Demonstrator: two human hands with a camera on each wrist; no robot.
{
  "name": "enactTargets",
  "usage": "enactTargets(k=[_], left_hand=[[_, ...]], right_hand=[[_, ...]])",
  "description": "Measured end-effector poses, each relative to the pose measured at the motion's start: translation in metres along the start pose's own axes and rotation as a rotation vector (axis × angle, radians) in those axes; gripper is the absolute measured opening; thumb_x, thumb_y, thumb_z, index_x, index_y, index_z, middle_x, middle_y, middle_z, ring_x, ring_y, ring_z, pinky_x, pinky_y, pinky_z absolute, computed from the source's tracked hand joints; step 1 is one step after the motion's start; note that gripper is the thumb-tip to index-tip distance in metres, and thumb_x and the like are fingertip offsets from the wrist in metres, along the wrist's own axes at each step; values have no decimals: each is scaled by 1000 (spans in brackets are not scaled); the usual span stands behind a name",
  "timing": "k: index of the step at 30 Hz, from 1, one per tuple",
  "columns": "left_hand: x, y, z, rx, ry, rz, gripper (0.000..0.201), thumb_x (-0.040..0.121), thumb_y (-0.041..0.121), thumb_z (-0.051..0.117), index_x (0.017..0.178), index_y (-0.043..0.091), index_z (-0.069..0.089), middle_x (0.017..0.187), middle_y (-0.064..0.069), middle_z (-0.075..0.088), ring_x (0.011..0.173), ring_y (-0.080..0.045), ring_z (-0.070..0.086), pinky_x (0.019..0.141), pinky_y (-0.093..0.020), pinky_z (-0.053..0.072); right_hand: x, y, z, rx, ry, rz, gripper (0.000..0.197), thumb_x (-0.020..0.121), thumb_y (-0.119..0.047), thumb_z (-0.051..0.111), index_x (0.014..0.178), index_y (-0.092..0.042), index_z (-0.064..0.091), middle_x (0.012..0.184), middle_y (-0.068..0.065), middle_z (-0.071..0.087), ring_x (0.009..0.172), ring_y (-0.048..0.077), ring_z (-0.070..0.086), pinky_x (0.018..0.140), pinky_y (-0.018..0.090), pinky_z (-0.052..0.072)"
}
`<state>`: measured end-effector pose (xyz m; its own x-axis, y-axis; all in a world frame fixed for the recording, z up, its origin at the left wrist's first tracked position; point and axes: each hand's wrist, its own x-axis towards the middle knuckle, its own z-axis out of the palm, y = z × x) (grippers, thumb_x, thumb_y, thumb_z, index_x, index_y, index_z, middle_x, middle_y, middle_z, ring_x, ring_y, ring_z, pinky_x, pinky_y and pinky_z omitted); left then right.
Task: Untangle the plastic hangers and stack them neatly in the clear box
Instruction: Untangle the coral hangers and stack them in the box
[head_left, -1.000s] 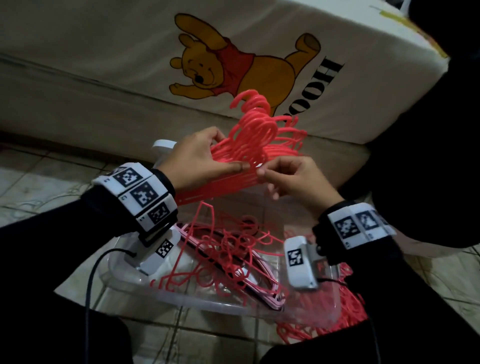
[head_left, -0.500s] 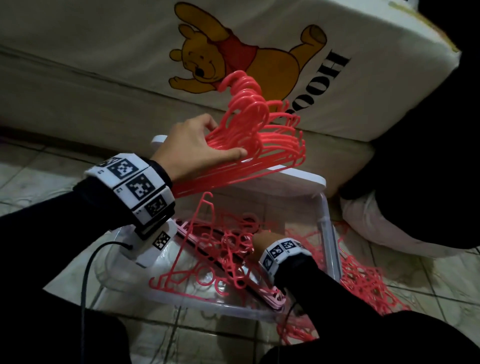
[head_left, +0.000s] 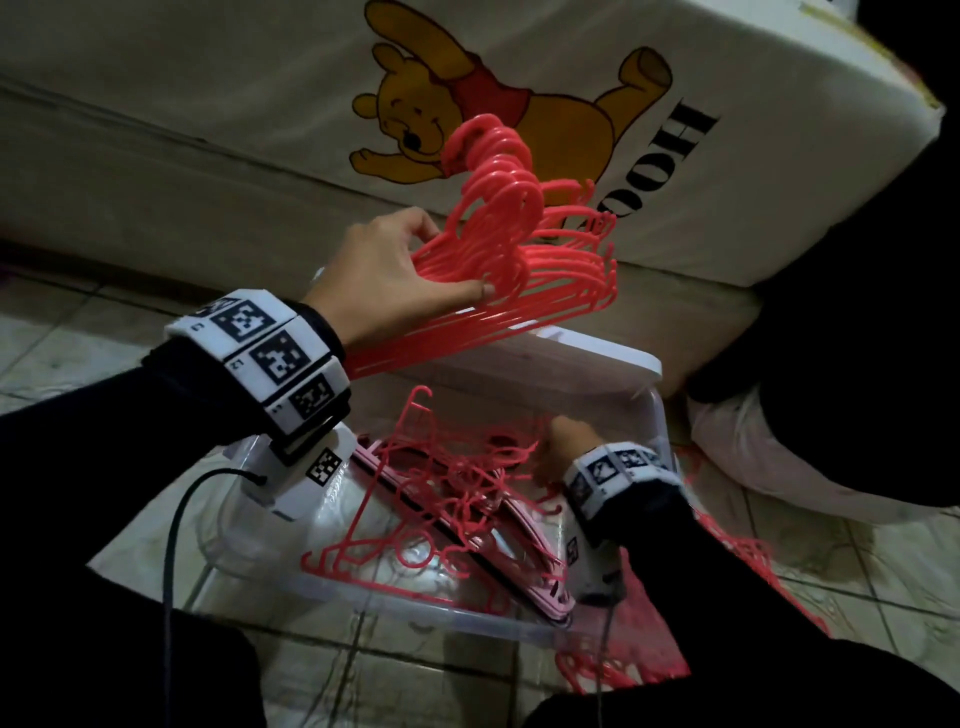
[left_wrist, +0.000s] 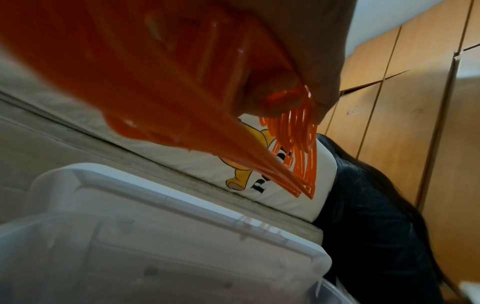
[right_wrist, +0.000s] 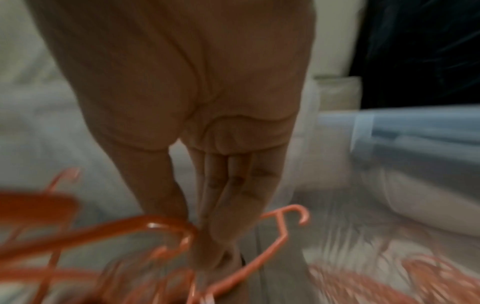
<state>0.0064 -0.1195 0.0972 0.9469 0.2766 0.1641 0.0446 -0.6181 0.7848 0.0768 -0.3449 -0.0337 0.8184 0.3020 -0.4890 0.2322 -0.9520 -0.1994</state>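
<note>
My left hand (head_left: 453, 261) grips a fanned bundle of red plastic hangers (head_left: 524, 244) in the air above the clear box (head_left: 415, 609). In the left wrist view the bundle (left_wrist: 182, 86) fills the top, with my fingers (left_wrist: 324, 61) curled round it. My right hand (head_left: 561, 441) is down inside the box among a tangle of red hangers (head_left: 457, 493). The blurred right wrist view shows my thumb and fingertips (right_wrist: 215, 255) meeting on one red hanger (right_wrist: 272, 240). A flat stack of pink hangers (head_left: 524, 564) lies under the tangle.
The box's white lid (head_left: 597, 354) leans behind it against a mattress (head_left: 260, 104) with a bear print. More red hangers (head_left: 737, 561) lie on the tiled floor right of the box. A dark-clothed person (head_left: 857, 312) sits at the right. Wooden cupboard doors (left_wrist: 415, 102) stand beyond.
My right hand let go of the bundle and dropped into the box among the tangled hangers. The left hand kept the bundle and raised it a little.
</note>
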Motion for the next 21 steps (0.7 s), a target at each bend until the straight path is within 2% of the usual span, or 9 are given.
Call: enactTargets(k=[3,6,8,10,11,13,15,18,21], left_hand=[[1,1,-1,-15,37,21,45,56,64,74,77,31,53,76,18,63,70,8,59,62,-18,43],[2,1,-2,-17,54,30,43,57,59,76,79,30,53,74,18,63,67,11,58,59,-14,42],[2,0,-2,-12,55,36,43,58,59,77,81,30,54,74,17,63,65,12,58,58,-14,42],[3,-1,-2,-16,43,43,47,58,59,77,84,27,55,81,14,65,72,5,62,64,-20,48],[3,-1,-3,-15,37,48,49,58,59,77,86,26,55,83,13,65,74,2,62,66,-22,49],[4,-1,-3,-18,37,55,49,58,59,77,87,25,55,82,15,63,75,3,61,63,-20,46],[5,-2,-3,-22,46,54,50,57,60,76,86,26,54,80,17,61,73,6,59,60,-16,42],[6,-4,-4,-17,57,51,48,57,62,76,83,29,53,80,18,61,73,7,58,61,-15,41],[8,-7,-6,-14,48,39,50,54,65,76,81,29,53,78,16,62,71,7,58,60,-16,41]], right_hand=[[-5,7,-25,48,41,22,16,73,-11,71,89,-9,71,82,11,70,76,25,69,71,33,57],[-13,14,-46,137,80,7,12,76,1,68,86,-5,72,76,14,71,59,21,67,59,32,58],[-20,17,-57,154,127,-28,14,79,0,66,88,-9,72,77,11,72,51,13,63,49,22,52],[-27,21,-62,103,169,-51,16,81,-5,64,88,-16,73,78,8,73,61,16,65,59,26,54],[-31,23,-63,61,186,-56,18,81,-7,62,87,-19,74,82,7,73,73,21,68,70,33,55],[-38,27,-64,-27,225,-62,22,81,-7,58,89,-22,73,96,7,72,95,27,65,85,34,52],[-44,28,-67,-93,255,-87,23,81,-7,56,92,-23,70,103,6,69,101,26,62,82,28,47],[-52,24,-82,-51,283,-185,20,79,-5,55,87,-19,66,98,6,68,97,25,60,71,22,36],[-61,16,-99,78,381,-324,10,79,-6,57,81,-15,61,86,8,66,85,25,58,67,27,34]])
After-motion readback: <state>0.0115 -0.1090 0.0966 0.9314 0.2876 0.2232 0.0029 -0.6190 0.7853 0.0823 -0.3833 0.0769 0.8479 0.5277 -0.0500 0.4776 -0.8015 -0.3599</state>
